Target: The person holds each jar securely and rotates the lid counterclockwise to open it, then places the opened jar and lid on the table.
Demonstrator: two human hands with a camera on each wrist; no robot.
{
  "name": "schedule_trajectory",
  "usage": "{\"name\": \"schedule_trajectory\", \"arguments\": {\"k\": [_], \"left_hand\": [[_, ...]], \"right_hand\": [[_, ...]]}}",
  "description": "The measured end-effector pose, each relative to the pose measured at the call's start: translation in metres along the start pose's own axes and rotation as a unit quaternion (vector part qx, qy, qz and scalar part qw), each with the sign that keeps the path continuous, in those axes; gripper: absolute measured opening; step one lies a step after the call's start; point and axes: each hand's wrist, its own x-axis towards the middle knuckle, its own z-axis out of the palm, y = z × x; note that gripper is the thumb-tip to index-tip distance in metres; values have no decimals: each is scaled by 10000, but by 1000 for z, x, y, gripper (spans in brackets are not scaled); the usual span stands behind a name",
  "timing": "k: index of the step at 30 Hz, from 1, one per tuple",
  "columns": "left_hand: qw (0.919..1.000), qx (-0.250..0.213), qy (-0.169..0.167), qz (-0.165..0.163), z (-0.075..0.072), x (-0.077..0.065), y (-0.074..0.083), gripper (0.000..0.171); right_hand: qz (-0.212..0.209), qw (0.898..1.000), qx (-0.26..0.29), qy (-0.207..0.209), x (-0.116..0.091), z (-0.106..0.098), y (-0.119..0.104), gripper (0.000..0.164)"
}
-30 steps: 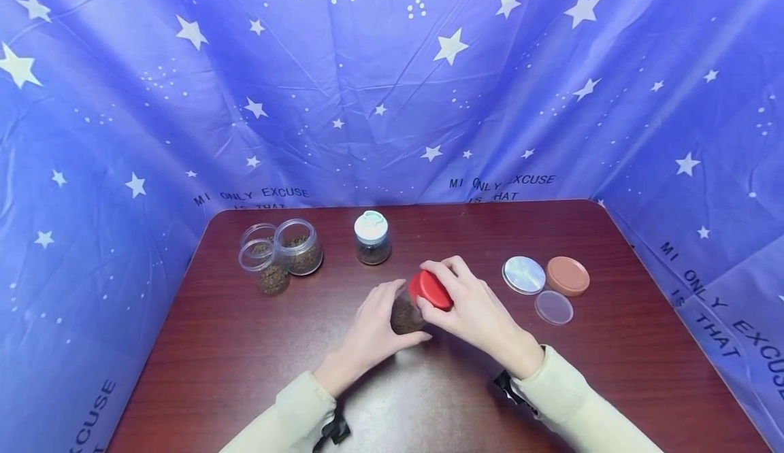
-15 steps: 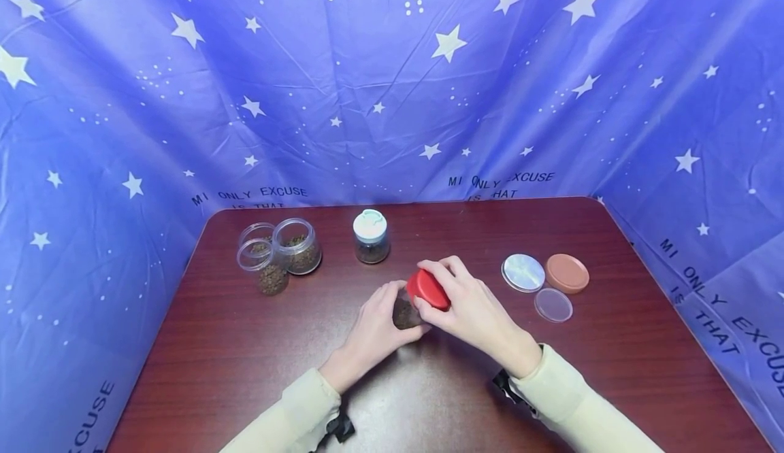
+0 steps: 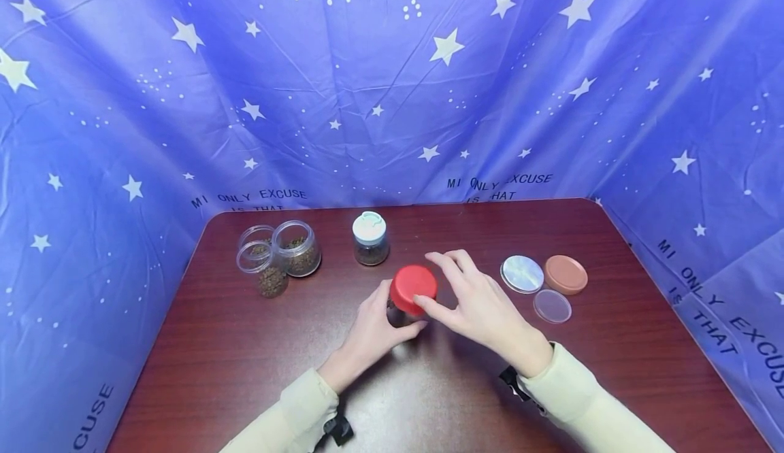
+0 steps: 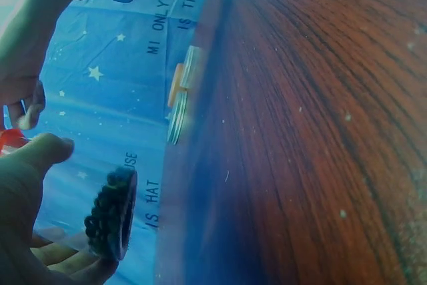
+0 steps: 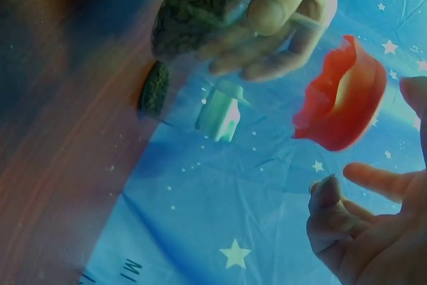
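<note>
My left hand (image 3: 367, 334) grips a clear jar, its thumb and fingers round the sides. Dark brown pellets (image 5: 190, 21) show through the jar's wall at the bottom. A red lid (image 3: 414, 288) with a wavy edge sits over the jar's mouth. To the right of it is my right hand (image 3: 486, 310), fingers spread and lifted away from the lid. In the head view its thumb tip overlaps the lid's near right edge; in the right wrist view a gap shows between the lid (image 5: 347, 98) and the fingers.
Clear open jars of pellets (image 3: 303, 252) stand together at the back left. A jar with a white-and-mint lid (image 3: 370, 235) is at the back middle. On the right lie a silver lid (image 3: 523, 274), an orange-brown lid (image 3: 566, 274) and a clear lid (image 3: 552, 306).
The red lid has gone from tilted in my right hand to lying flatter over the jar. My right fingers have loosened and moved off it to the right. My left hand keeps its hold.
</note>
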Motion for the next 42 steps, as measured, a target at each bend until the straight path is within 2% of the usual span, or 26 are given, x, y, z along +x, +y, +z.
{"name": "schedule_trajectory", "arguments": {"k": [5,10,15,21,31,42], "left_hand": [[9995,-212,81,-215,-2,-1,0,65],[9991,-258,192,-272,-2,-3,-1,65],[9991,-206,235,-273,-2,-4,-3,63],[9993,-55,365,-10,-2,-4,-4,63],[9993,58,376,5,-3,-4,-2,65],[9996,-9,165,-210,-5,-1,-1,64]], "right_hand": [[-313,9995,-18,-60,4,-5,-1,60],[-456,9983,-252,-265,15,-6,-9,55],[-382,9964,-474,-593,26,-3,-22,59],[-178,9925,-704,-985,35,2,-33,68],[-201,9903,-810,-1112,39,8,-34,56],[-181,9932,-430,-1070,36,7,-30,51]]}}
